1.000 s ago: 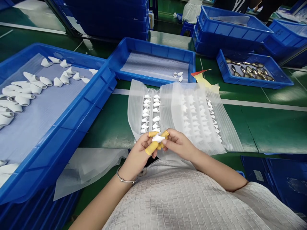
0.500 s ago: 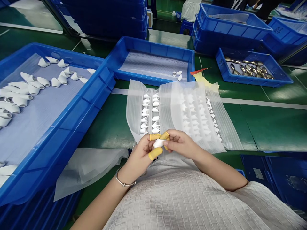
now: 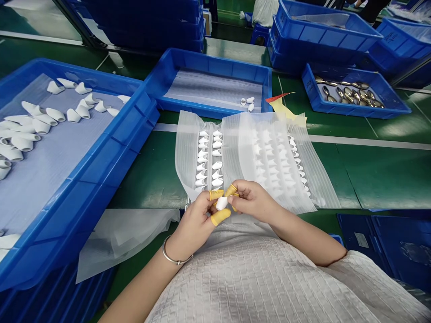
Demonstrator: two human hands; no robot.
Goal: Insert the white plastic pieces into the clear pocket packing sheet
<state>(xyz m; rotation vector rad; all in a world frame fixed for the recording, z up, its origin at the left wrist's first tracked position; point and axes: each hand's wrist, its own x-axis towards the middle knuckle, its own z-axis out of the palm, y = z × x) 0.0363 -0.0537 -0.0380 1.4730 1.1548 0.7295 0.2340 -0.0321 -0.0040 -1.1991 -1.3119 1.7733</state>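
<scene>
My left hand (image 3: 197,220) and my right hand (image 3: 251,200) meet close to my body, both with yellow finger cots. Together they pinch one small white plastic piece (image 3: 221,202) between the fingertips. Just beyond them lies a clear ribbed plastic sheet (image 3: 188,152) with two rows of small white pieces (image 3: 208,157) set in it. A second translucent sheet (image 3: 269,157) covers more rows to the right. A silver bracelet sits on my left wrist.
A large blue tray (image 3: 111,152) at the left holds several loose white pieces (image 3: 33,121). Another blue tray (image 3: 215,63) behind holds clear sheets and three white pieces. A blue bin with metal spoons (image 3: 350,94) stands at the right. Blue crates stand behind.
The white piece has been turned between my fingertips, from lying crosswise to standing more upright. Both hands stayed in the same spot; the view shifted slightly.
</scene>
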